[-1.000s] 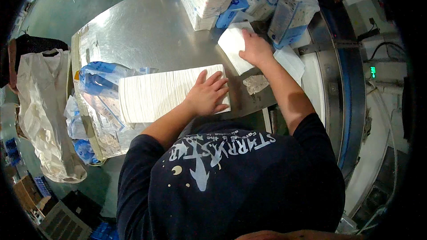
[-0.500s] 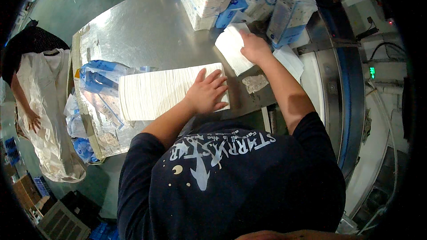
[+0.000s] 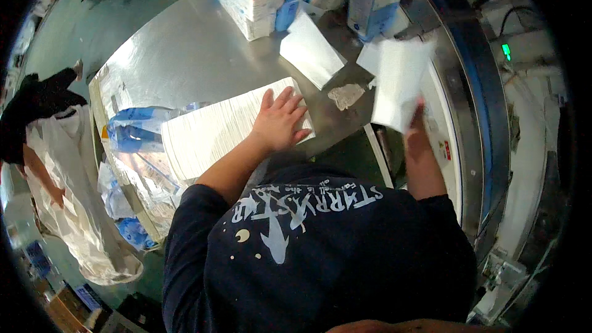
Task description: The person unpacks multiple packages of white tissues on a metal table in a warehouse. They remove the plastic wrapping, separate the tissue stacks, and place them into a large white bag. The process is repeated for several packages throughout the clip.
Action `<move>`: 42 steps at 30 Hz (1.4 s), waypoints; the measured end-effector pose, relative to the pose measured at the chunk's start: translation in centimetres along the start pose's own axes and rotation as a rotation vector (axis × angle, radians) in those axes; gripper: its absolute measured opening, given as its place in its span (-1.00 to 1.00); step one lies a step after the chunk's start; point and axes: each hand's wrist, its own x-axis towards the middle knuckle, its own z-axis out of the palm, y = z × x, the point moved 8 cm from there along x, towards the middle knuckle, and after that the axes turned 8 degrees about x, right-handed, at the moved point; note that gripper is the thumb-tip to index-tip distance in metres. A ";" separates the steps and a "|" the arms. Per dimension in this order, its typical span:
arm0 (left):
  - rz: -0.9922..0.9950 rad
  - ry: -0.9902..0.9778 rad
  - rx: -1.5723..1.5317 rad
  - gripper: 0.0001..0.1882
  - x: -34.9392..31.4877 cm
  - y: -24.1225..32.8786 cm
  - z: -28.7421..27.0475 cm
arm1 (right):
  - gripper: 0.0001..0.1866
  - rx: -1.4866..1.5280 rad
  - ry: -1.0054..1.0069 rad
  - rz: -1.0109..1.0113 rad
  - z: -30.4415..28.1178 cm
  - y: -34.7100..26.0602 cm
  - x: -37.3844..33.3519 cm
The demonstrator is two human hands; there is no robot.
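Observation:
A long stack of folded white paper towels (image 3: 213,126) lies on its side on the metal table. My left hand (image 3: 280,120) rests with spread fingers on its right end. At the right, my right hand (image 3: 418,116) grips a few folded white paper towels (image 3: 401,80), held up off the table and blurred by motion; they hide most of its fingers. More folded white paper towels (image 3: 311,49) lie flat on the table between the long stack and my right hand. Beside them sits a crumpled clear plastic scrap (image 3: 346,95).
Blue-and-white tissue packs (image 3: 250,0) stand at the table's far side, with another upright pack (image 3: 375,3) to their right. Blue plastic wrapping (image 3: 135,129) lies left of the stack on the metal table (image 3: 179,49). At far left, a person (image 3: 46,117) is beside a large white sack (image 3: 74,191).
My right hand has lifted some paper towels off the table and swung right and nearer to me. My left hand stays on the long stack. The view has turned slightly.

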 end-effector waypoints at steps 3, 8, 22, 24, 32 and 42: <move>0.006 -0.002 0.026 -0.45 -0.2 -0.2 0.0 | -0.44 0.339 0.095 0.121 0.0 6.8 -2.7; 0.027 -0.012 0.032 -0.44 -0.2 0.0 0.2 | -0.13 0.276 0.348 0.448 -4.1 16.1 -5.6; 0.084 -0.018 -0.027 -0.49 -1.7 0.6 -0.2 | -0.18 -1.546 0.263 0.601 3.4 13.3 -3.1; 0.096 -0.035 -0.020 -0.48 -1.7 0.5 -0.1 | -0.17 -1.576 0.193 0.558 5.9 15.6 -1.9; -0.237 0.140 -0.125 -0.40 -7.7 -4.9 -4.0 | -0.18 -1.604 -0.086 0.460 7.0 18.2 -0.2; -1.139 -0.167 -0.600 -0.40 -28.0 -20.5 0.1 | -0.31 -1.146 -0.266 0.673 6.9 23.1 0.3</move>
